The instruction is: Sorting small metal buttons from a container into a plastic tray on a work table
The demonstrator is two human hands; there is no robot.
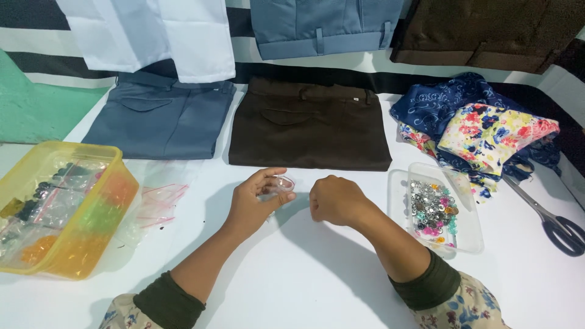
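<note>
just below the folded brown trousers (309,125), the left hand (253,204) has its grip pinched on a small clear bag (280,184); the right hand (334,200) sits beside it curled closed, empty as far as shows.

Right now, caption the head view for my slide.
Left hand pinches a small clear bag beside the closed right hand, between a yellow tub and a tray of buttons.

Both forearms reach forward, the left hand (256,201) raised with fingers pinched and the right hand (334,200) loosely fisted.
</note>
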